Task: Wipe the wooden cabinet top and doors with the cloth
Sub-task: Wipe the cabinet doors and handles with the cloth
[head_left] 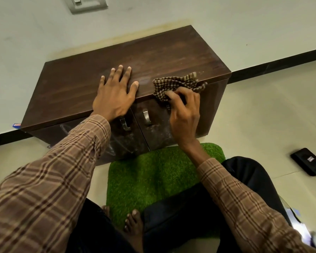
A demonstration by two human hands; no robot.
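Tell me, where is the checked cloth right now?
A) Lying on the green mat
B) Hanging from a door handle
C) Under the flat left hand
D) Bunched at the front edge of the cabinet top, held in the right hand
D: the checked cloth is bunched over the cabinet top's front edge, gripped by the right hand, while the left hand lies flat and bare beside it.

Dark brown wood-grain cabinet (80,84), brown-and-cream checked cloth (175,84) on its front edge, tan plaid sleeves (53,176), green grass-like mat (153,176) below the cabinet, black box (308,164) right of the mat
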